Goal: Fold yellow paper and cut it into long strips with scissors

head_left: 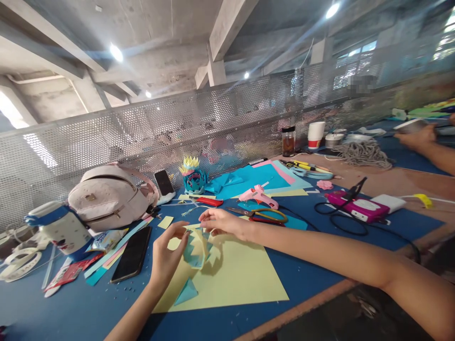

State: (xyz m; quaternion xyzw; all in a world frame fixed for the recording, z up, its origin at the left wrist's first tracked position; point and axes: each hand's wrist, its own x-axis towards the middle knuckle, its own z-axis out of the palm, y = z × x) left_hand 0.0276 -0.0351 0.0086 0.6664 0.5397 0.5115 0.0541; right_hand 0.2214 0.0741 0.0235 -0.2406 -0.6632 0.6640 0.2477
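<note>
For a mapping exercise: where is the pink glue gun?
In the head view, the pink glue gun lies slightly right of centre, just beyond the scissors.

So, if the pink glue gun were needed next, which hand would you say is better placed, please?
Probably the right hand: it is nearer the pink glue gun. The left hand is farther off, at the left side of the folded-paper ring.

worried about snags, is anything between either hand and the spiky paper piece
Nothing visible: the left hand and right hand are at the upper edge of the spiky paper piece. The blue paper triangle lies nearer the camera, not between.
</note>
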